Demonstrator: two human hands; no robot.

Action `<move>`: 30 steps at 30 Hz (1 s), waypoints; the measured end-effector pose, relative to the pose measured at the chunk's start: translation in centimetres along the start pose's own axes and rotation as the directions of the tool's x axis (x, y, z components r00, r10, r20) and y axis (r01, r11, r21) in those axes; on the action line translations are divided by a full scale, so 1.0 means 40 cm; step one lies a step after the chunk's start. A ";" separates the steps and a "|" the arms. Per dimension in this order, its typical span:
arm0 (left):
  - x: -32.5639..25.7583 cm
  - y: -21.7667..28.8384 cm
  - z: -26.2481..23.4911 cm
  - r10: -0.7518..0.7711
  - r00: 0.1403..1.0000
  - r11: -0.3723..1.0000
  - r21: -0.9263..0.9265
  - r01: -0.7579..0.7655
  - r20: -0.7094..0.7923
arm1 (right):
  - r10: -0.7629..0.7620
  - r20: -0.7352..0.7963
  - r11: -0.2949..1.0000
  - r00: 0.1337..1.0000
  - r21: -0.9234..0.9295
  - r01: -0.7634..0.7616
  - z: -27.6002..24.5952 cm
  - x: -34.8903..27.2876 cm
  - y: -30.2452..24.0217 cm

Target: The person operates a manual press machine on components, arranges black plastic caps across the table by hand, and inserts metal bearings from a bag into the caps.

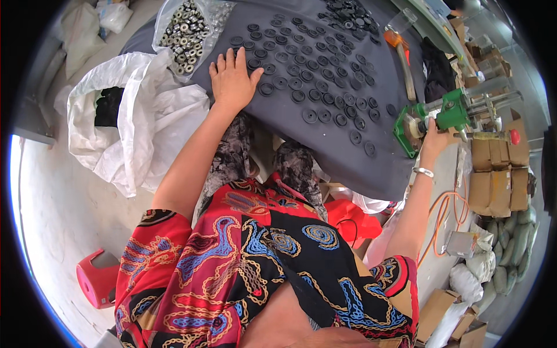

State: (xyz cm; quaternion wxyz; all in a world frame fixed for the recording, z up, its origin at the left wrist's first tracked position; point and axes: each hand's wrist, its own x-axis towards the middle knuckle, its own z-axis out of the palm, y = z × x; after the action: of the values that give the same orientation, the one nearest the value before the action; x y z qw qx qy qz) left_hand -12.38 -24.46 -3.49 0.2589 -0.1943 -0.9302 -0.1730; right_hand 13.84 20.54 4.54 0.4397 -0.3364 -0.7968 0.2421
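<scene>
My left hand (233, 84) lies flat near the left edge of the dark cloth-covered table (278, 119), fingers spread and holding nothing. Beside its fingertips and thumb begin rows of black round discs (297, 95) with raised rings, spread across the cloth. At the table's right side my right hand (436, 142) is in at a green hand press (452, 111) with metal rods and a red knob. Its fingers are bent and partly hidden by the press, so what they pinch does not show.
A clear bag of metal bearings (185, 37) stands at the far left. Closer is an open white sack (148, 130) with black contents. A hammer (404, 69) lies at the far right. A red stool (97, 278), cardboard boxes (490, 194) and an orange cable (442, 211) are around.
</scene>
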 end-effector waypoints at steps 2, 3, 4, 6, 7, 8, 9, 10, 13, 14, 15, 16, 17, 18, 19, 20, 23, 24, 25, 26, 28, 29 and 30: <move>-0.006 -0.013 -0.004 -0.006 1.000 1.000 0.001 0.006 -0.017 | -0.171 -0.159 0.959 0.972 -0.253 0.128 0.017 -0.103 -0.067; -0.006 -0.013 -0.004 -0.009 1.000 1.000 0.004 0.009 -0.015 | -0.182 -0.041 0.957 0.982 -0.235 0.168 0.021 -0.175 -0.099; -0.006 -0.013 -0.005 -0.005 1.000 1.000 0.012 0.006 -0.010 | -0.193 0.076 0.956 0.978 -0.212 0.205 0.023 -0.239 -0.127; -0.004 -0.011 -0.002 0.007 1.000 1.000 0.017 -0.007 0.004 | -0.298 0.291 0.886 0.909 -0.269 0.377 0.036 -0.363 -0.136; -0.001 -0.013 0.003 0.017 1.000 1.000 0.012 -0.017 0.000 | -0.276 0.389 0.873 0.879 -0.281 0.399 0.037 -0.411 -0.136; -0.004 -0.013 0.005 0.026 1.000 1.000 0.011 -0.026 -0.001 | -0.200 0.477 0.828 0.856 -0.384 0.408 0.039 -0.450 -0.138; -0.007 -0.015 0.006 0.030 0.999 0.999 0.014 -0.030 0.010 | -0.114 0.554 0.769 0.825 -0.476 0.426 0.039 -0.477 -0.138; -0.008 -0.016 0.005 0.026 1.000 0.999 0.031 -0.027 0.017 | -0.108 0.558 0.773 0.823 -0.473 0.423 0.037 -0.489 -0.137; -0.017 -0.018 0.003 0.019 0.999 0.998 0.054 -0.021 0.028 | -0.196 0.572 0.712 0.796 -0.475 0.517 0.032 -0.505 -0.134; -0.017 -0.017 0.002 0.018 0.999 0.998 0.053 -0.020 0.027 | -0.186 0.574 0.712 0.798 -0.481 0.512 0.030 -0.507 -0.131; -0.014 -0.015 0.002 0.014 1.000 0.998 0.056 -0.016 0.024 | -0.177 0.575 0.711 0.799 -0.486 0.508 0.030 -0.507 -0.129; -0.017 -0.013 0.002 0.013 1.000 0.998 0.054 -0.014 0.026 | -0.182 0.577 0.712 0.796 -0.481 0.511 0.030 -0.510 -0.127; -0.020 -0.012 0.002 0.010 1.000 0.999 0.051 -0.011 0.027 | -0.187 0.569 0.717 0.801 -0.478 0.507 0.029 -0.510 -0.126; -0.019 -0.012 0.001 0.005 1.000 0.998 0.055 -0.006 0.021 | -0.193 0.560 0.722 0.806 -0.475 0.503 0.028 -0.509 -0.126; -0.013 -0.013 0.003 0.005 1.000 0.999 0.041 -0.006 0.010 | -0.201 0.558 0.722 0.805 -0.472 0.506 0.027 -0.506 -0.131; -0.009 -0.015 0.003 0.006 1.000 1.000 0.027 -0.006 -0.003 | -0.175 0.556 0.760 0.813 -0.448 0.470 0.024 -0.503 -0.138; -0.013 -0.031 0.004 -0.012 1.000 1.000 -0.007 0.012 0.025 | -0.159 0.526 0.853 0.836 -0.354 0.385 0.016 -0.479 -0.127; -0.003 -0.044 0.006 0.002 0.998 1.000 -0.029 -0.003 -0.056 | -0.155 0.503 0.899 0.850 -0.284 0.332 0.019 -0.470 -0.124; 0.009 -0.044 -0.002 0.000 0.998 1.000 -0.028 -0.002 -0.057 | -0.156 0.504 0.899 0.849 -0.283 0.333 0.019 -0.454 -0.144; 0.024 -0.041 -0.024 -0.082 0.996 0.991 -0.107 0.078 -0.036 | -0.187 0.487 0.891 0.853 -0.282 0.356 0.018 -0.421 -0.189; 0.031 -0.035 -0.030 -0.160 0.987 0.970 -0.185 0.156 -0.008 | -0.377 0.405 0.847 0.833 -0.213 0.487 0.046 -0.355 -0.235; 0.027 -0.040 -0.017 -0.140 0.986 0.984 -0.127 0.128 -0.094 | -0.380 0.408 0.845 0.830 -0.210 0.491 0.073 -0.324 -0.274; 0.024 -0.045 -0.009 -0.114 0.977 0.993 -0.062 0.105 -0.179 | -0.348 0.462 0.896 0.816 -0.093 0.435 0.104 -0.294 -0.323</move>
State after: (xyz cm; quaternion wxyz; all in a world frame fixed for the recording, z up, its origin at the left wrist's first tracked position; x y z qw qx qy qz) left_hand -13.83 -25.92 -3.06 0.3277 -0.1328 -0.9072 -0.2280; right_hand 10.62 2.86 4.95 0.2569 -0.1434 -0.9460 0.1360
